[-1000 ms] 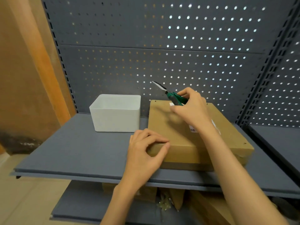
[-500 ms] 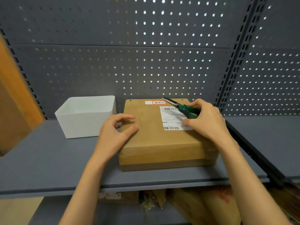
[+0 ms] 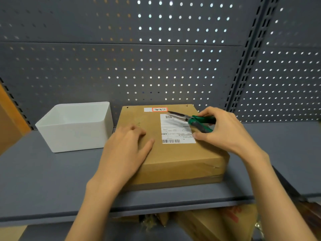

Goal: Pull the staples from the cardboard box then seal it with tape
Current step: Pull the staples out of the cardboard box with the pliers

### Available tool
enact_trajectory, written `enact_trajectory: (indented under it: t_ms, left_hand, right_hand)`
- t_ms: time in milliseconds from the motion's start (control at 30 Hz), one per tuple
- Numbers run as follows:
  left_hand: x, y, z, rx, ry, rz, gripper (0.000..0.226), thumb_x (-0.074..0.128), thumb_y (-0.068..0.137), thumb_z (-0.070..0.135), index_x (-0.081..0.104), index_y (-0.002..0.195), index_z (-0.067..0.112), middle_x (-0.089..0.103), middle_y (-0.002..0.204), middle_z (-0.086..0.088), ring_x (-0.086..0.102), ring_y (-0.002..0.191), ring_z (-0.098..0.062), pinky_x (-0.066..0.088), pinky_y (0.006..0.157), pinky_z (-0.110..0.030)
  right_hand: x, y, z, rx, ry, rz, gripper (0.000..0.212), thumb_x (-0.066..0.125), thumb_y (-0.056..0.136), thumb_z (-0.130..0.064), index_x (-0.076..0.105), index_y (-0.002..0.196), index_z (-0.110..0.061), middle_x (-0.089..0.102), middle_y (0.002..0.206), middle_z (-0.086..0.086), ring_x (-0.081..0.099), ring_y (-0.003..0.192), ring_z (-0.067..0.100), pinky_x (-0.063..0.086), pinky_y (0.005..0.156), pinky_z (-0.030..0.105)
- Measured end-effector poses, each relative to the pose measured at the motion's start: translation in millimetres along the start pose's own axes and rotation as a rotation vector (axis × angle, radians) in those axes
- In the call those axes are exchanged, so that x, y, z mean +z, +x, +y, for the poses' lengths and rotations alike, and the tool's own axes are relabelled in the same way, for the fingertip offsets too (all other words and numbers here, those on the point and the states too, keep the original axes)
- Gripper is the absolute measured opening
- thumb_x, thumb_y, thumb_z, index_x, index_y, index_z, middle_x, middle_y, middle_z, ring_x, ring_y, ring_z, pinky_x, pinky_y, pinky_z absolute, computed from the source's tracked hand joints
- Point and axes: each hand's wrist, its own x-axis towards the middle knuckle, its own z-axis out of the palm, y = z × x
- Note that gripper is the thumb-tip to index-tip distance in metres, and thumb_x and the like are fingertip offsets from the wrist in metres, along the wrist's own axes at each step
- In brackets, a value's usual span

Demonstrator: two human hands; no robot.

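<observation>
We press our left hand [image 3: 126, 150] flat on the cardboard box [image 3: 173, 153] at the shelf's [image 3: 52, 180] front edge, while our right hand [image 3: 224, 131] clenches green-handled needle-nose pliers [image 3: 189, 119], their long axis pointing toward the box's far-left corner.

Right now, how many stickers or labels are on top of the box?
3. A large white shipping label under the pliers; a small red-bordered label and a white sticker beside it at the far edge. Hands may hide others.

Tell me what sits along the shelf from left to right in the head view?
White plastic bin → left hand flat on the brown cardboard box → white shipping label → green-handled pliers → right hand.
</observation>
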Motion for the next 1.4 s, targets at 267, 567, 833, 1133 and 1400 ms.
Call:
enact_trajectory:
  t_ms: [267,567,833,1133,1400]
  left_hand:
    - [-1.3,5.9,-4.4,-0.09,0.027,0.005,0.053,0.049,0.08,0.062,0.063,0.116,0.026,0.059,0.115,0.009,0.051,0.108,-0.015,0.039,0.081,-0.029]
    - [0.6,0.7,-6.6,-0.127,-0.071,0.029,0.047,0.055,0.08,0.056,0.064,0.112,0.023,0.06,0.113,0.008,0.052,0.107,-0.014,0.035,0.085,-0.024]
    - [1.0,-0.4,-7.4,-0.149,-0.103,0.024,0.045,0.058,0.08,0.054,0.064,0.112,0.023,0.06,0.115,0.01,0.051,0.108,-0.013,0.03,0.082,-0.019]
    - [3.2,-0.7,-10.1,-0.152,-0.122,0.036,0.047,0.055,0.078,0.059,0.064,0.11,0.026,0.059,0.113,0.012,0.05,0.107,-0.01,0.031,0.085,-0.019]
    - [4.8,-0.8,-11.9,-0.138,-0.113,0.038,0.047,0.053,0.078,0.06,0.063,0.111,0.027,0.058,0.114,0.013,0.049,0.107,-0.008,0.029,0.083,-0.019]
  right_hand:
    - [7.5,25.4,-24.1,-0.17,0.022,-0.202,0.051,0.077,0.065,-0.043,0.058,0.11,-0.029,0.059,0.112,-0.01,0.052,0.105,0.012,0.044,0.082,0.031]
    - [7.4,41.8,-29.0,-0.251,-0.033,-0.294,0.048,0.079,0.062,-0.042,0.06,0.103,-0.027,0.062,0.105,-0.01,0.053,0.099,0.015,0.045,0.078,0.032]
    - [10.0,50.4,-39.9,-0.288,-0.079,-0.334,0.048,0.078,0.064,-0.044,0.061,0.106,-0.025,0.061,0.109,-0.008,0.053,0.1,0.014,0.036,0.076,0.029]
    - [10.8,43.7,-44.3,-0.188,-0.033,-0.363,0.051,0.078,0.061,-0.047,0.06,0.103,-0.024,0.058,0.107,-0.005,0.052,0.099,0.017,0.047,0.081,0.035]
    - [13.7,40.9,-48.9,-0.074,0.002,-0.406,0.051,0.076,0.06,-0.054,0.059,0.101,-0.028,0.053,0.103,-0.008,0.05,0.092,0.013,0.037,0.062,0.026]
